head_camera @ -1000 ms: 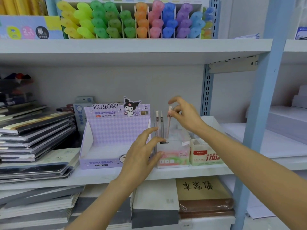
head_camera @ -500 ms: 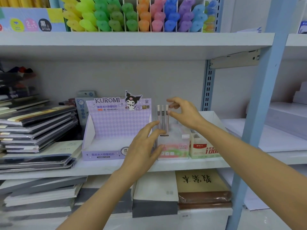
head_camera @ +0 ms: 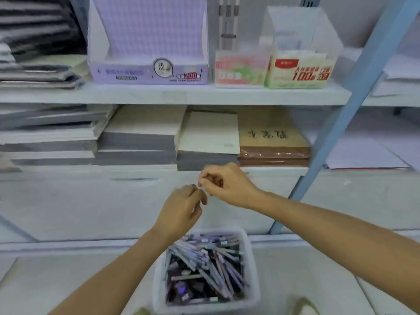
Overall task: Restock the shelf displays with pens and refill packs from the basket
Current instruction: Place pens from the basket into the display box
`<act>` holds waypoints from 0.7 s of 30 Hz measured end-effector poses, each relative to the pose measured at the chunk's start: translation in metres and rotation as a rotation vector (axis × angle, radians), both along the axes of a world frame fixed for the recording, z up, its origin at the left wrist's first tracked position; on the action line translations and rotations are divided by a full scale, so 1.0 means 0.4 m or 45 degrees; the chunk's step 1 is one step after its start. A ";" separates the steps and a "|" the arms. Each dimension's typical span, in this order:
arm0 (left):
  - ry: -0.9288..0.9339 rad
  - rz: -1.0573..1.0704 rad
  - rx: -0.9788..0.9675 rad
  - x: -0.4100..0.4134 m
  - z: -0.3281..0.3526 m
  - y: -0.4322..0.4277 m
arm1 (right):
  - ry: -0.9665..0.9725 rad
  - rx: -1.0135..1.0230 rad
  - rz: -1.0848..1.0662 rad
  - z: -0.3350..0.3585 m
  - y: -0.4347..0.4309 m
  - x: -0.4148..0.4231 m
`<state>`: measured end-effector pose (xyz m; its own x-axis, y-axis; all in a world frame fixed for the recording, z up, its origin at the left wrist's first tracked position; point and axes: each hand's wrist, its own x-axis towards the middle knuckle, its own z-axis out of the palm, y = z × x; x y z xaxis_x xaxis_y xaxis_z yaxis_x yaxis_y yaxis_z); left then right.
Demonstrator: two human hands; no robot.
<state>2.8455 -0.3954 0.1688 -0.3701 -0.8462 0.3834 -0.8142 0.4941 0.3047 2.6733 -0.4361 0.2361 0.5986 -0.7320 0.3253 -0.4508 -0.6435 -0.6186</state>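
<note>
In the head view, the left hand (head_camera: 181, 208) and right hand (head_camera: 225, 185) were seen nearly touching at mid-frame, fingers curled, though whether anything was gripped could not be told through the blur, while the basket (head_camera: 251, 264) of pens (head_camera: 211, 264) was set at 6 o'clock and the purple box (head_camera: 147, 71) at 12.

Ahead of me: grey notebook stacks (head_camera: 136, 144), brown wrapped pack (head_camera: 273, 144) just beside rightmost stack. Blue upright (head_camera: 354, 87) on my right, white sheets (head_camera: 363, 155) beyond it.
</note>
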 end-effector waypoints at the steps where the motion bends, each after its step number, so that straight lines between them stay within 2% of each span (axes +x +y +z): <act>1: -0.065 0.002 0.210 0.001 -0.060 0.011 | 0.095 0.094 -0.001 -0.071 0.003 -0.006; 4: -0.293 0.067 0.681 0.004 -0.221 0.031 | 0.476 0.321 -0.024 -0.275 0.000 -0.047; 8: -0.296 0.164 0.909 0.008 -0.357 0.045 | 0.710 0.645 -0.184 -0.497 0.023 -0.120; 11: -0.316 0.162 0.898 0.017 -0.423 0.051 | 0.757 0.744 -0.243 -0.599 0.052 -0.128; 18: -0.333 0.169 0.780 0.027 -0.516 0.019 | 0.606 0.768 -0.360 -0.699 0.044 -0.101; 21: -0.259 0.184 0.755 0.030 -0.541 0.000 | 0.541 0.824 -0.347 -0.724 0.045 -0.099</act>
